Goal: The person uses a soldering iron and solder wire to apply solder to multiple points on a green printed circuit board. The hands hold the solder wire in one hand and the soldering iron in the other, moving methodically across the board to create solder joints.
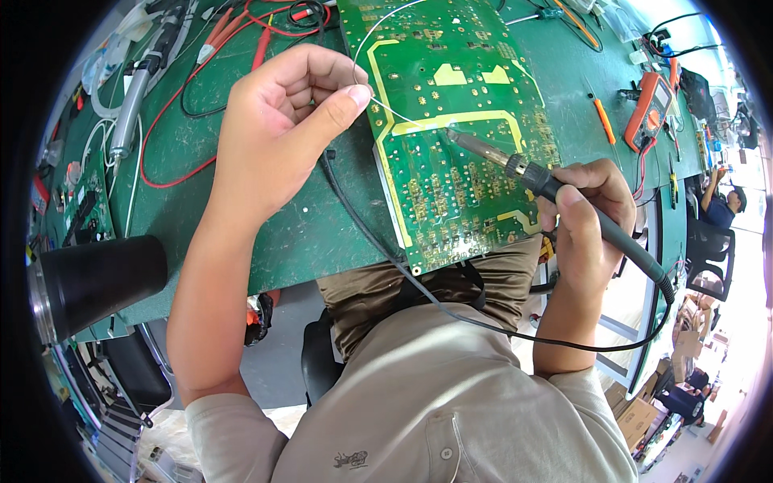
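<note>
A large green circuit board (451,97) with broad yellow-green tracks lies at the table's near edge, its near end by my lap. My right hand (588,213) grips a soldering iron (535,179) by its dark handle. The iron's tip rests at or just above a track near the board's middle. Between thumb and forefinger, my left hand (298,121) pinches a thin strand of solder wire (394,111) over the board's left edge. One end of the wire reaches toward the track beside the iron's tip, and the rest curves up past the board's far side.
The iron's black cord (354,213) loops across my front. A black cup (105,274) stands at left, near a silver solder sucker (141,97) and red test leads (193,76). To the right lie an orange multimeter (648,113) and an orange-handled probe (604,121). Another person (721,205) is far right.
</note>
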A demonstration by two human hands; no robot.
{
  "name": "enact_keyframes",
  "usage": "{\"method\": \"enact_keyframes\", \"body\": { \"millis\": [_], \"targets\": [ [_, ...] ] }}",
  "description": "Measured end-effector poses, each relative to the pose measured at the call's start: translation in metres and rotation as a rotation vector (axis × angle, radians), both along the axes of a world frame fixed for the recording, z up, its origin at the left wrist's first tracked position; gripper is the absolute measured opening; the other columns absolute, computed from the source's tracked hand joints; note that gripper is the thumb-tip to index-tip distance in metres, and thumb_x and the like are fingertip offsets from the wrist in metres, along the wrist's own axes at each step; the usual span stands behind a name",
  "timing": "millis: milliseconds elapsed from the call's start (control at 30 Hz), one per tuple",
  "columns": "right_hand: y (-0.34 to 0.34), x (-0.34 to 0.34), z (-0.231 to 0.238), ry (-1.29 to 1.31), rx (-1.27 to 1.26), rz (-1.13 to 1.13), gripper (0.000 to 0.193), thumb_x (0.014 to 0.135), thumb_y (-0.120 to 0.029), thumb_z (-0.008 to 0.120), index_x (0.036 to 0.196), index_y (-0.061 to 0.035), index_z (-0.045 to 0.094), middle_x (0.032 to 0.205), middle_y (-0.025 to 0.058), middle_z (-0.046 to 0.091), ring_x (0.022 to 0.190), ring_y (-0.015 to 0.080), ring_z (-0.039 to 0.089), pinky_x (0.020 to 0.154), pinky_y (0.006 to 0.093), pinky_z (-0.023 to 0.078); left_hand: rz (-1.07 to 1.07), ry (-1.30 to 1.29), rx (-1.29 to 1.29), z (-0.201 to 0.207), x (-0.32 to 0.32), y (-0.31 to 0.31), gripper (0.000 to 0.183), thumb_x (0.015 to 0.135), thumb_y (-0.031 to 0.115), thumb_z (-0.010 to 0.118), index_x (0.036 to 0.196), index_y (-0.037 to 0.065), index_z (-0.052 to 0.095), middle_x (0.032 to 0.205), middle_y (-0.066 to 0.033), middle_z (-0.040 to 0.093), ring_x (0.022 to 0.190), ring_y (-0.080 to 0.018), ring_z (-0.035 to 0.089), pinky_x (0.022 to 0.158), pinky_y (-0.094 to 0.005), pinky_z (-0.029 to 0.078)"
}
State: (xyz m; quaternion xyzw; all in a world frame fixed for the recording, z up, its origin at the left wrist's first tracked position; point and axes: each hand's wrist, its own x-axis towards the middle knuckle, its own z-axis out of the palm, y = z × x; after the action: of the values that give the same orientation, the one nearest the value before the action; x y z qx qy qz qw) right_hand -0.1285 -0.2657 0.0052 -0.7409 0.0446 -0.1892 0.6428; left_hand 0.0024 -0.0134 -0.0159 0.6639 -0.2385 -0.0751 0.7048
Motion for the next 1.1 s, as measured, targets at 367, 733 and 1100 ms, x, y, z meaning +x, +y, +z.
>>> {"method": "enact_keyframes", "body": {
  "millis": [367, 733, 1100],
  "targets": [
    [0.003, 0.004, 0.003, 0.023, -0.016, 0.043, 0.012, 0.079, -0.003, 0.067, 0.084, 0.0065, 0.062, 0.072, 0.0046, 0.060, 0.061, 0.0061, 0.053, 0.055, 0.0201, 0.039, 0.012, 0.015, 0.009, 0.002, -0.001, 0.001, 0.012, 0.090, 0.003, 0.067, 0.100, -0.002, 0.063, 0.093, -0.0034, 0.066, 0.083, -0.0061, 0.061, 0.074, -0.0193, 0.049],
    [0.005, 0.008, 0.016, -0.083, -0.260, 0.146, 0.012, 0.077, -0.004, 0.068, 0.078, 0.0064, 0.061, 0.077, 0.0142, 0.066, 0.067, 0.0159, 0.060, 0.063, 0.0249, 0.045, 0.030, -0.023, 0.029, 0.001, -0.005, -0.009, 0.010, 0.089, 0.003, 0.067, 0.098, -0.001, 0.064, 0.089, -0.0020, 0.066, 0.080, -0.0048, 0.061, 0.072, -0.0185, 0.049],
    [0.010, 0.008, 0.017, -0.144, -0.314, 0.172, 0.010, 0.077, -0.003, 0.067, 0.079, 0.0064, 0.063, 0.075, 0.0142, 0.065, 0.065, 0.0174, 0.062, 0.062, 0.0258, 0.046, 0.014, -0.024, 0.071, 0.004, -0.003, -0.003, 0.015, 0.089, 0.004, 0.067, 0.102, -0.003, 0.063, 0.095, -0.0058, 0.067, 0.086, -0.0080, 0.062, 0.075, -0.0204, 0.049]
  ]
}}
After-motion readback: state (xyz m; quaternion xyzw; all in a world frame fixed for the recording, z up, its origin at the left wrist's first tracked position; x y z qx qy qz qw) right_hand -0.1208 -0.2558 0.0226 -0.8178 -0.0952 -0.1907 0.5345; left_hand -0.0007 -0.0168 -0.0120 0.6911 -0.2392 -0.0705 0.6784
